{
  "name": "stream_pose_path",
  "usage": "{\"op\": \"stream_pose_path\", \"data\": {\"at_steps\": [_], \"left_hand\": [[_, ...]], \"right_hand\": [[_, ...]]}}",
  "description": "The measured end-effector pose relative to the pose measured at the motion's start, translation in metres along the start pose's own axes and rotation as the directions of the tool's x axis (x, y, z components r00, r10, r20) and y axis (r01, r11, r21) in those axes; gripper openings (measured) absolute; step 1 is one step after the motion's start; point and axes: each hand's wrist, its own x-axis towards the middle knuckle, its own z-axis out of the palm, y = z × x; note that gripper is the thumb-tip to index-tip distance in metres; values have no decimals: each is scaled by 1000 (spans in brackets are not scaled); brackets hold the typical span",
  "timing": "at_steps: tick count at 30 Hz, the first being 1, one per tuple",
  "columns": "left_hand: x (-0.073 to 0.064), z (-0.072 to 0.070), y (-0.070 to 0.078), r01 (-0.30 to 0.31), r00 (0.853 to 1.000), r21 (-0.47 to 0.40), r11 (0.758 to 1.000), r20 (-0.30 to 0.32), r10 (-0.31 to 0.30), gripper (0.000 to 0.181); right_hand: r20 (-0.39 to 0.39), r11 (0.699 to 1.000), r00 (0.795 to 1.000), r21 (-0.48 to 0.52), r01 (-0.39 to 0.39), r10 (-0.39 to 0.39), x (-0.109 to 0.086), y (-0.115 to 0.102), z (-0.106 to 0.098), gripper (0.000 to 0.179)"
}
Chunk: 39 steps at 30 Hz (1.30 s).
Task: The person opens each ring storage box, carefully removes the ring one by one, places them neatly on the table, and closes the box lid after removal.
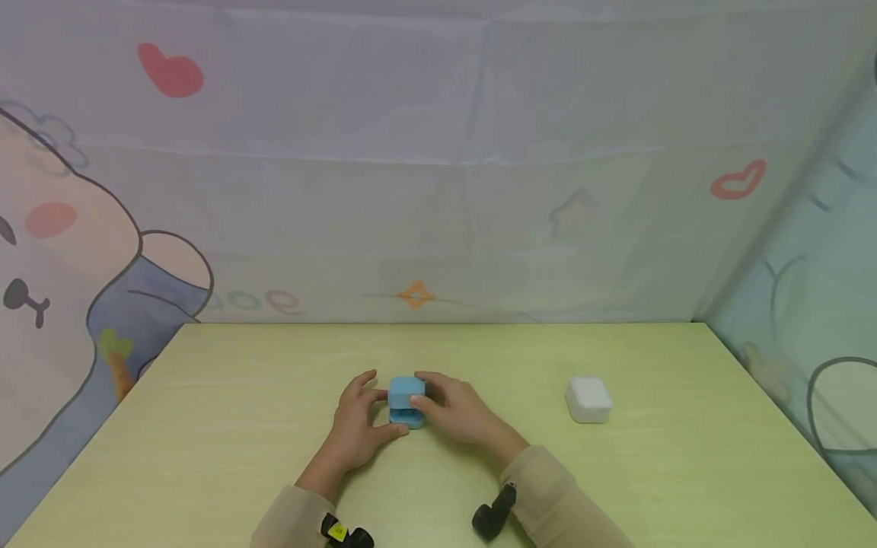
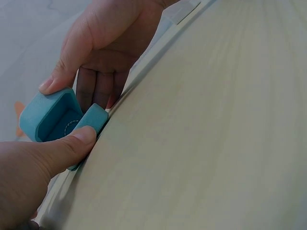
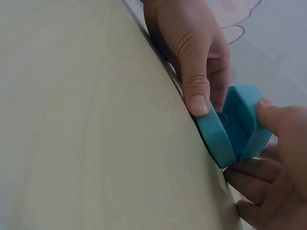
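A small turquoise ring box (image 1: pixel 406 390) stands on the table with its lid partly raised and its opening toward the person. Inside, a thin ring (image 2: pixel 71 126) shows in the left wrist view. My left hand (image 1: pixel 354 431) holds the base (image 3: pixel 216 136), thumb against its front edge and fingers along the left side. The right hand (image 1: pixel 460 412) pinches the lid (image 2: pixel 45 108), its thumb (image 3: pixel 273 115) on the lid's outer face. Part of the right fingers is hidden behind the box.
A white rounded box (image 1: pixel 589 399) sits on the table to the right of the hands. Behind the pale wooden table (image 1: pixel 260 365) hangs a printed cloth (image 1: pixel 342 190), and another cloth lines the right side.
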Motion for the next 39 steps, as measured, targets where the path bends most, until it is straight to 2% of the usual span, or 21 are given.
{"op": "stream_pose_path", "data": {"at_steps": [12, 18, 39], "left_hand": [[-1, 0, -2, 11, 1000, -3, 1000, 0, -11, 51], [-2, 0, 0, -2, 1000, -12, 1000, -6, 2, 50], [1, 1, 1, 9, 1000, -19, 1000, 0, -9, 50]], "right_hand": [[-1, 1000, 1000, 21, -14, 14, 0, -4, 0, 55], [-11, 1000, 1000, 5, -17, 17, 0, -4, -1, 54], [-32, 1000, 999, -18, -24, 23, 1, -5, -3, 55]]}}
